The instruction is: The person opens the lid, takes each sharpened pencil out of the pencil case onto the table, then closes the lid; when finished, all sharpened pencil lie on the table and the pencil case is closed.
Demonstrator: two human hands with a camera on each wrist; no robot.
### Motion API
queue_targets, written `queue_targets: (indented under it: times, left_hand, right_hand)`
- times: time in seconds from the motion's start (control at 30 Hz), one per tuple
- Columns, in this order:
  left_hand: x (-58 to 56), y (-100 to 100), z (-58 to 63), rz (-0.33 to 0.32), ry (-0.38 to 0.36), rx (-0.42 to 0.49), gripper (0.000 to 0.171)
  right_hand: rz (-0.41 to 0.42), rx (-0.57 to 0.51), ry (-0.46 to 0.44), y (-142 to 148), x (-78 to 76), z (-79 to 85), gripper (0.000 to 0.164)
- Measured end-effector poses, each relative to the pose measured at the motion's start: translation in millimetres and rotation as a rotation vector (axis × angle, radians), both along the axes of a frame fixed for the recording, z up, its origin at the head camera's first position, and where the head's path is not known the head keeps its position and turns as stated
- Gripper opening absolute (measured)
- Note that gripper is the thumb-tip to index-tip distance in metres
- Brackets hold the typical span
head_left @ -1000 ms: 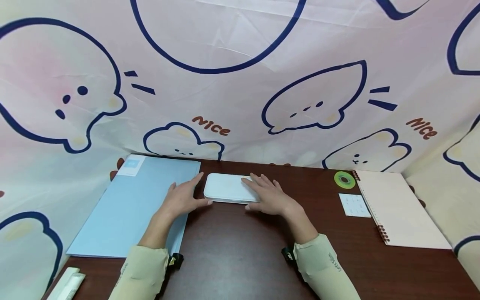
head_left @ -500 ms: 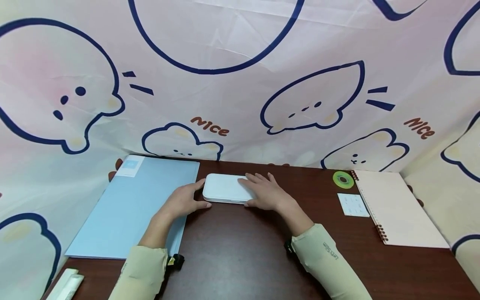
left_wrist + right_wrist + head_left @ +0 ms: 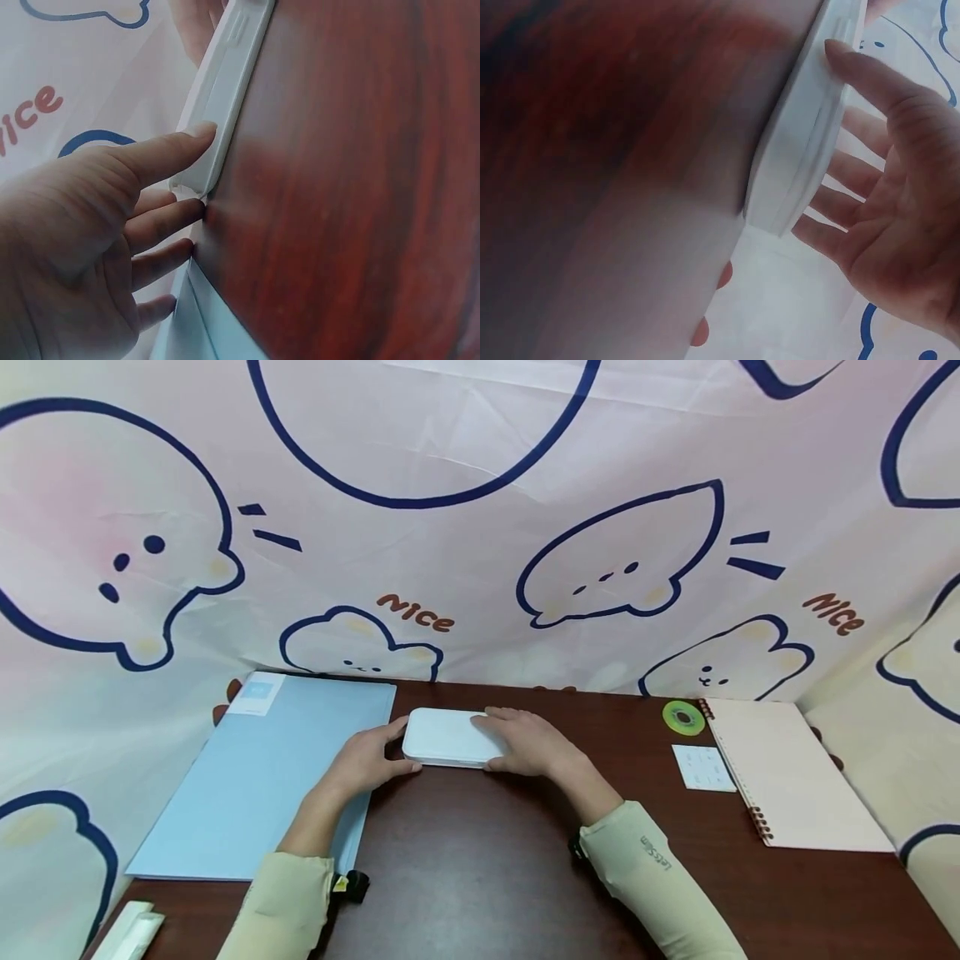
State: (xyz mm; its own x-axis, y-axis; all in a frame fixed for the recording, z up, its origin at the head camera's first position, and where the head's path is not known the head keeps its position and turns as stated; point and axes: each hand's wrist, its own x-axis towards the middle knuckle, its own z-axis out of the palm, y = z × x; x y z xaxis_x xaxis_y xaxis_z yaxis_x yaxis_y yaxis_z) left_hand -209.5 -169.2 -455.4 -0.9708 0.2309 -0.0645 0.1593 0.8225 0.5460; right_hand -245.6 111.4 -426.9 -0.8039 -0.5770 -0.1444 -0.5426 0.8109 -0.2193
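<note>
White oblong plastic-looking case between left hand and right hand

Head view: on the brown wood-grain table, its long axis runs sideways, one hand at each end, equally near. Left wrist: thumb and bent fingers hold its end. Right wrist: thumb in front, fingers behind, gripping.

Blue folder, pale strips at near left, green disc and white card beside spiral notebook, cartoon-printed backdrop.

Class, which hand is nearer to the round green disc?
Right. The right hand touches the right end of the white rounded rectangular case, left of the disc; the left hand is at the case's left end, farther away.
</note>
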Motion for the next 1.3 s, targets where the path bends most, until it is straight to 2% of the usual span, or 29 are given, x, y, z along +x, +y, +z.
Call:
queue_targets:
  times: [0.2,0.33,0.63,0.93,1.3]
  left_hand:
    - [0.3,1.3,-4.7,0.01,0.016,-0.002,0.086]
    - [1.0,1.3,-7.1,0.012,0.047,-0.042,0.087]
    - [1.5,-1.5,-10.3,0.039,0.04,-0.088,0.079]
    - [0.9,2.6,-6.6,0.05,0.05,-0.062,0.077]
    - [4.8,4.8,-0.5,0.11,-0.009,-0.102,0.072]
  right_hand:
    - [0.018,0.023,0.007,0.2,0.0,-0.3,0.075]
    - [0.024,0.015,0.015,-1.8,1.4,-2.6,0.075]
    - [0.059,-0.005,0.022,-4.1,-1.0,-3.1,0.071]
    - [0.059,0.009,0.028,-4.0,-1.2,2.8,0.07]
    - [0.082,0.026,0.036,-6.1,-7.2,5.4,0.068]
